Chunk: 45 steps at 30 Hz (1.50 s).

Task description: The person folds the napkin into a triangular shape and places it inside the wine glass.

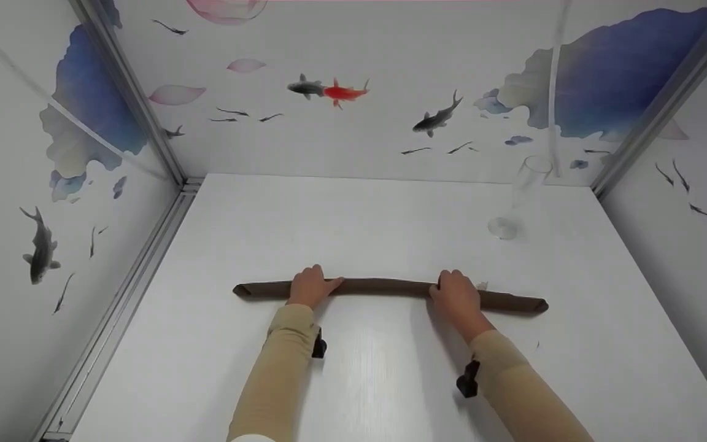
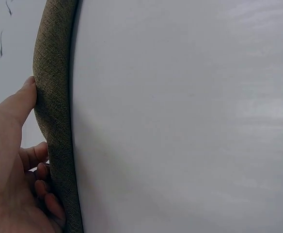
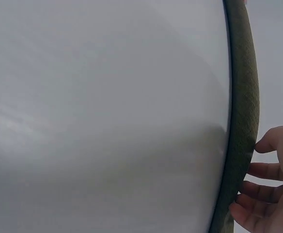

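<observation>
A rolled-up brown cloth (image 1: 387,286) lies across the white table as a long, slightly bowed tube, its hollow ends showing at both sides. My left hand (image 1: 312,287) grips the roll left of its middle; in the left wrist view the thumb presses the woven roll (image 2: 54,63) and the other fingers curl against it. Right of the middle, my right hand (image 1: 458,299) holds the same roll. The right wrist view has its thumb and curved fingertips touching the edge of the roll (image 3: 244,82). A small pale bit (image 1: 482,285) shows beside the right hand, too small to identify.
A tall clear glass (image 1: 520,196) stands at the back right of the table (image 1: 353,227). White panels with painted fish and blue leaves rise behind and on both sides, joined by metal posts (image 1: 135,92). A tiny dark mark (image 1: 537,344) lies on the right.
</observation>
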Motion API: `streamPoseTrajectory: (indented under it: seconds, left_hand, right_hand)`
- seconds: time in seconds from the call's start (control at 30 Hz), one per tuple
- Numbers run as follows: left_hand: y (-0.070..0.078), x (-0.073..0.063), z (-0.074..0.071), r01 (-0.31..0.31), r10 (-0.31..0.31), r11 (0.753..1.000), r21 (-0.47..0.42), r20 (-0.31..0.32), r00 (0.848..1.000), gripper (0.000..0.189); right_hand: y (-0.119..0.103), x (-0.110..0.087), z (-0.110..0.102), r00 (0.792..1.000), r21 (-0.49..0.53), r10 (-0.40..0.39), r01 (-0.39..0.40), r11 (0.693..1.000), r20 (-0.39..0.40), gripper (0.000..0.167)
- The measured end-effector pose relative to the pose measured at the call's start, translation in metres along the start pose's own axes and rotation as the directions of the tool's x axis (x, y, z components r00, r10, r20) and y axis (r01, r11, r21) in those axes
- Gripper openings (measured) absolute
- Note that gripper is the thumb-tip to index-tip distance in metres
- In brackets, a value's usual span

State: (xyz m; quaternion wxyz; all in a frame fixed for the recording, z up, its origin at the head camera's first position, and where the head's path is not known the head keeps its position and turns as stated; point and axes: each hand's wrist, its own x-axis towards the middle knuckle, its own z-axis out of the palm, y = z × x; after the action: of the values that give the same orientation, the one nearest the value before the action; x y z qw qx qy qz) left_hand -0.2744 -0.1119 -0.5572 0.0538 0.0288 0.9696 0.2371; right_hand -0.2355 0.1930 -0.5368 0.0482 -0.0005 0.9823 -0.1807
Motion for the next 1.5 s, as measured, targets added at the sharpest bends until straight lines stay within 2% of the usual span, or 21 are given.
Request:
streamPoseTrajectory:
  seconds: [0.4, 0.73, 0.87, 1.13, 1.5]
  left_hand:
    - [-0.001, 0.002, 0.001, 0.000, -0.001, 1.000, 0.030, 0.007, 1.000, 0.059]
    - [-0.001, 0.001, 0.002, 0.014, -0.014, 1.000, 0.026, 0.012, 1.000, 0.057]
    - [-0.001, 0.002, 0.003, 0.006, -0.006, 1.000, 0.028, 0.000, 1.000, 0.056]
    - [-0.003, 0.004, 0.007, 0.010, -0.009, 0.999, 0.043, -0.024, 1.000, 0.057]
    - [0.002, 0.002, 0.005, 0.028, -0.028, 0.997, 0.067, 0.002, 1.000, 0.058]
  right_hand:
    - [-0.034, 0.004, 0.013, 0.995, -0.073, -0.075, 0.071, 0.995, -0.059, 0.024]
    - [-0.051, 0.012, 0.022, 0.986, -0.064, -0.147, 0.142, 0.988, -0.083, 0.015]
    - [-0.054, 0.015, 0.024, 0.983, -0.065, -0.154, 0.148, 0.987, -0.100, 0.012]
    - [-0.055, 0.021, 0.027, 0.988, -0.046, -0.138, 0.135, 0.990, -0.067, 0.010]
    - [-0.058, 0.028, 0.025, 0.990, 0.020, -0.141, 0.141, 0.990, -0.010, 0.011]
